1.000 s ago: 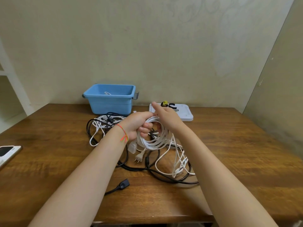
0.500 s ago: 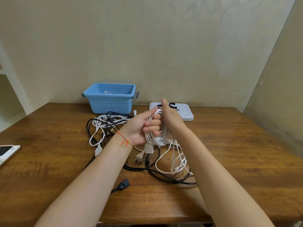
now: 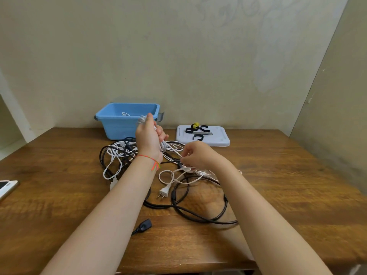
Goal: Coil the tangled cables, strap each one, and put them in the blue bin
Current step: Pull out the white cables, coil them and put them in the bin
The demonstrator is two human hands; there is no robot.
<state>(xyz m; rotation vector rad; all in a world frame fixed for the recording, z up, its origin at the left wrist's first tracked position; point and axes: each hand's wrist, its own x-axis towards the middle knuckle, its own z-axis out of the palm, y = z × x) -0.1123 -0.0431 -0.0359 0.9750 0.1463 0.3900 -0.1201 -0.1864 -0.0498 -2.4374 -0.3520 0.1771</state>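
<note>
Two hands coiling a white cable (image 3: 179,176) over a table (image 3: 278,175).
Left hand (image 3: 148,135) grips raised loops; right hand (image 3: 195,155) pinches the loose strand near the blue bin (image 3: 119,126).

A wooden table (image 3: 278,185) bears tangled cables (image 3: 178,195), a blue bin (image 3: 119,128), a white tray (image 3: 218,140) and a phone (image 3: 6,188).

The left hand (image 3: 148,136) is raised, gripping a bundle of white cable (image 3: 164,144) in front of the blue bin (image 3: 119,127) — the right hand (image 3: 195,155) pinches a strand lower down, above black cables (image 3: 186,211) tangled on the wooden surface (image 3: 278,185).
</note>
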